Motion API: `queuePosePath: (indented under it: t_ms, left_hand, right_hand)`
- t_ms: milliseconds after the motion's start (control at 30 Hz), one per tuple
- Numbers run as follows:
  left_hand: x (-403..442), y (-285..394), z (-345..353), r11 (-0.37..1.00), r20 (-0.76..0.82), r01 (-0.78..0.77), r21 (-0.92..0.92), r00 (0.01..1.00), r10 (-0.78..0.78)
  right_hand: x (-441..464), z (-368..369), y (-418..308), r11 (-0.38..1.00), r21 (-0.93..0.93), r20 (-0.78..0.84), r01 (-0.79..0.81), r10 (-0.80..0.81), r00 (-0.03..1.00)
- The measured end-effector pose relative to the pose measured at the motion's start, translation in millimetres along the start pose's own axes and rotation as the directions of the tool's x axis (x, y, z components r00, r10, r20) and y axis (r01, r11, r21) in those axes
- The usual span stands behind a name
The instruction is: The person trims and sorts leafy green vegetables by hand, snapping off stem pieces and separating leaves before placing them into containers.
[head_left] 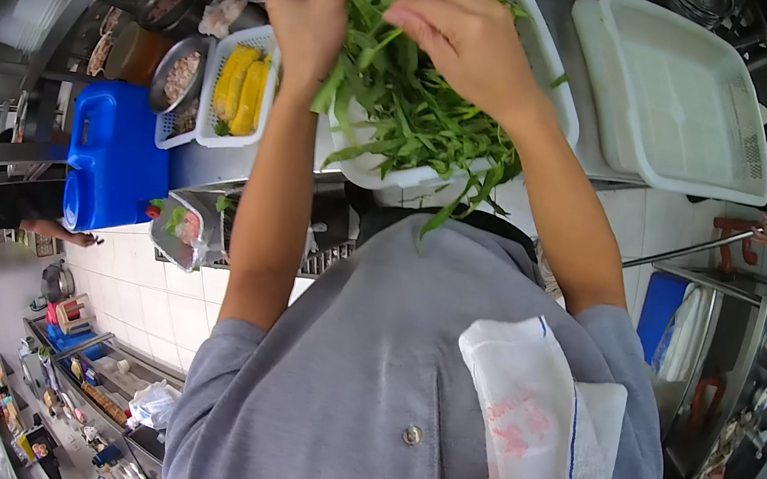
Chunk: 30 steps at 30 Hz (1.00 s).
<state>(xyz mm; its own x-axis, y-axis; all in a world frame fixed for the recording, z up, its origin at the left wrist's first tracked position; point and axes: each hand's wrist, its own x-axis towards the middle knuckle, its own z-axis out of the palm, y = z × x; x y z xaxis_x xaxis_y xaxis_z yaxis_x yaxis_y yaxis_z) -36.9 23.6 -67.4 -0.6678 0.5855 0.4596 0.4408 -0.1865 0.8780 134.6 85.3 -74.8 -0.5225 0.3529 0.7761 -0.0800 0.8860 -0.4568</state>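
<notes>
A large heap of leafy greens (425, 115) fills a white basket (568, 118) at the top middle, some leaves hanging over its near rim. Over the heap's left side, my left hand (311, 19) is closed on light green stems that stick up between thumb and fingers. To its right, my right hand (472, 46) is above the leaves, its thumb and fingers pinched together near a stem. Whatever sits between those fingertips is too small to make out.
Right of the greens are stacked white trays (701, 100). On the left stand a small basket of corn (244, 89), metal bowls (177, 78) and a blue jerrycan (114, 154). Other people's arms show at the far left and right; one hand at right holds a long pole (729, 237).
</notes>
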Motion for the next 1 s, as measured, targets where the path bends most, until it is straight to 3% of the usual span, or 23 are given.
queuePosePath:
  t_ms: [100, 233, 300, 367, 433, 467, 500, 567, 700, 800, 867, 900, 933, 967, 1000]
  left_hand:
    - [0.8, -9.0, 4.8, 0.998, -0.022, -0.023, 0.061, 0.999, 0.025]
    - [-1.9, -0.2, 8.3, 0.999, -0.01, -0.015, -0.049, 1.0, 0.014]
    - [0.8, -8.8, 4.1, 0.997, -0.015, 0.073, -0.004, 0.997, -0.073]
    - [15.5, -12.8, -8.9, 0.994, -0.006, 0.101, -0.042, 0.995, -0.102]
    - [24.8, -2.2, -30.7, 0.965, -0.048, 0.187, -0.182, 0.979, -0.199]
    - [37.6, -15.0, -48.4, 0.965, -0.026, 0.14, -0.222, 0.988, -0.149]
    - [41.6, -2.5, -59.5, 0.947, -0.042, 0.196, -0.256, 0.976, -0.214]
    - [48.9, 2.8, -76.0, 0.911, -0.03, 0.176, -0.374, 0.979, -0.202]
    - [59.0, 11.0, -82.2, 0.846, -0.037, 0.152, -0.512, 0.98, -0.198]
    - [51.9, 25.3, -70.5, 0.783, 0.066, 0.161, -0.6, 0.986, -0.153]
    - [44.2, 29.9, -60.8, 0.757, 0.262, 0.202, -0.622, 0.964, -0.042]
    - [37.0, 36.2, -50.5, 0.747, 0.281, 0.22, -0.628, 0.959, -0.046]
    - [27.1, 45.8, -36.6, 0.838, 0.311, 0.172, -0.518, 0.951, -0.003]
    - [17.0, 53.3, -24.6, 0.91, 0.347, 0.115, -0.399, 0.937, 0.034]
    - [9.0, 57.2, -16.6, 0.946, 0.407, 0.121, -0.3, 0.913, 0.012]
  right_hand:
    - [1.6, -0.3, -5.7, 0.999, 0.04, 0.096, 0.035, -0.038, 0.995]
    - [11.6, -6.7, -0.4, 0.996, 0.024, 0.123, 0.091, -0.094, 0.988]
    - [11.8, -13.1, 1.6, 0.998, 0.039, 0.196, -0.042, 0.034, 0.98]
    - [15.0, -29.4, 10.7, 0.999, 0.03, 0.183, -0.033, 0.027, 0.983]
    - [10.0, -51.7, 21.4, 0.969, 0.144, 0.113, -0.2, 0.185, 0.976]
    - [5.7, -66.4, 24.2, 0.916, 0.254, 0.113, -0.309, 0.289, 0.951]
    - [1.8, -83.4, 25.9, 0.837, 0.361, 0.134, -0.41, 0.389, 0.912]
    - [-5.2, -112.9, 31.6, 0.849, 0.327, 0.131, -0.415, 0.394, 0.91]
    - [-4.1, -138.5, 26.0, 0.863, 0.373, 0.044, -0.342, 0.352, 0.935]
    - [3.7, -143.3, 19.3, 0.894, 0.332, 0.068, -0.3, 0.295, 0.953]
    - [17.4, -136.3, 12.6, 0.912, 0.241, 0.27, -0.331, 0.264, 0.926]
    - [31.4, -133.1, -4.0, 0.974, 0.125, 0.216, -0.19, 0.16, 0.963]
    - [44.8, -126.0, -20.5, 0.999, -0.003, 0.181, -0.051, 0.05, 0.982]
    - [51.0, -114.2, -15.8, 0.965, 0.133, 0.258, -0.226, 0.186, 0.948]
    - [56.1, -99.5, -1.1, 0.994, 0.109, 0.2, 0.009, -0.031, 0.979]
